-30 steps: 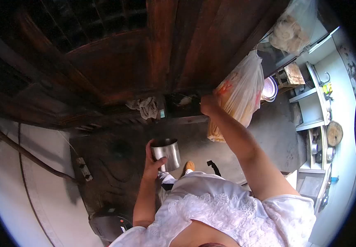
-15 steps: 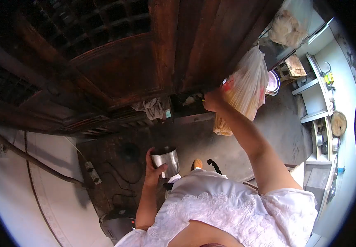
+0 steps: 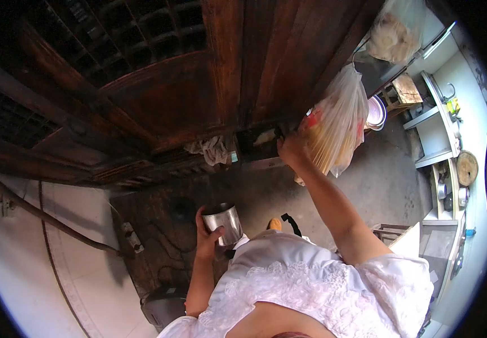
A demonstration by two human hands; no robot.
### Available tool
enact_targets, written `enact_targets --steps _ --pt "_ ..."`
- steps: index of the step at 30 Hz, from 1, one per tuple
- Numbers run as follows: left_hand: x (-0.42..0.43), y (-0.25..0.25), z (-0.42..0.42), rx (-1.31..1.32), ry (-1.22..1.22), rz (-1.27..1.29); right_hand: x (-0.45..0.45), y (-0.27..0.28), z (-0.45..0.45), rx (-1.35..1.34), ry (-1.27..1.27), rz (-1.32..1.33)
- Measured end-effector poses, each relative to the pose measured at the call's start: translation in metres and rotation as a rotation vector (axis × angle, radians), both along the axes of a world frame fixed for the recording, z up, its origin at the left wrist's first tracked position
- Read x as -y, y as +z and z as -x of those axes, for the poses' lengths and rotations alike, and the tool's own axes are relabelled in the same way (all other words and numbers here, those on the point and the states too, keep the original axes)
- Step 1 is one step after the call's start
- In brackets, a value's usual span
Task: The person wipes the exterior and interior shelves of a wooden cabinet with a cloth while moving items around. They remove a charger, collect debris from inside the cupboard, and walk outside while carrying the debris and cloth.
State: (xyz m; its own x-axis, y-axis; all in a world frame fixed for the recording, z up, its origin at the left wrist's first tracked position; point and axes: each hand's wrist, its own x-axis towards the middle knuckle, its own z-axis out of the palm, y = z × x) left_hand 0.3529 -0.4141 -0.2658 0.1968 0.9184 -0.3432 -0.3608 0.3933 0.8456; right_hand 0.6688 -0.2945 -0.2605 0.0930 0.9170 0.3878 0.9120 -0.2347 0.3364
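Note:
My left hand (image 3: 206, 235) is wrapped round the side of a shiny steel cup (image 3: 228, 223), with its open top facing up and away from me. Farther forward, my right hand (image 3: 293, 149) is at the front edge of an open compartment (image 3: 255, 145) low in the dark wooden cabinet (image 3: 164, 101). Its fingers are closed near a small dark thing that I cannot make out. Something pale lies in the compartment's shadow. Just right of this hand hangs a clear plastic bag (image 3: 339, 124) with yellowish contents.
A crumpled grey cloth (image 3: 212, 151) lies left of the compartment. A power strip (image 3: 132, 238) with cables and a dark appliance (image 3: 164, 304) are on my left. White shelves (image 3: 432, 135) with pots line the right wall, and a wooden stool (image 3: 405, 93) stands near them.
My right hand has drawn back slightly toward me at the compartment. The left hand still holds the cup, which has shifted a little to the left.

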Motion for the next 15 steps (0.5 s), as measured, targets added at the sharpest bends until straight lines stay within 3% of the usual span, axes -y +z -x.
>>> enact_targets --steps 3,5,6,8,9,10,11,12,15 --pt "-0.001 0.001 0.002 -0.012 0.005 -0.005 -0.039 -0.043 -0.012 -0.387 -0.083 0.052" --pt "0.001 -0.006 0.004 -0.027 0.004 -0.015 -0.062 -0.059 -0.018 -0.864 -0.192 0.478" --pt "0.002 -0.011 0.008 -0.007 0.014 -0.015 -0.054 -0.049 -0.006 -0.869 -0.19 0.474" --pt "0.002 -0.005 0.009 0.003 0.016 -0.016 -0.012 -0.016 0.031 -0.899 0.022 -0.09" --pt "0.003 0.009 0.006 0.0 0.025 -0.012 0.003 -0.042 0.03 -1.232 -0.026 0.244" --pt "0.003 0.017 0.003 -0.002 0.034 -0.011 0.018 -0.051 0.035 -1.628 -0.127 0.354" --pt "0.002 0.02 0.002 -0.005 0.032 -0.019 0.034 -0.06 0.04 -1.977 -0.319 0.429" --pt "0.003 0.023 0.002 -0.02 0.041 -0.018 0.045 -0.052 0.048 -2.386 -0.588 0.222" --pt "0.004 0.033 0.007 -0.099 0.051 -0.054 0.018 -0.082 0.031 -2.368 -0.51 -0.017"
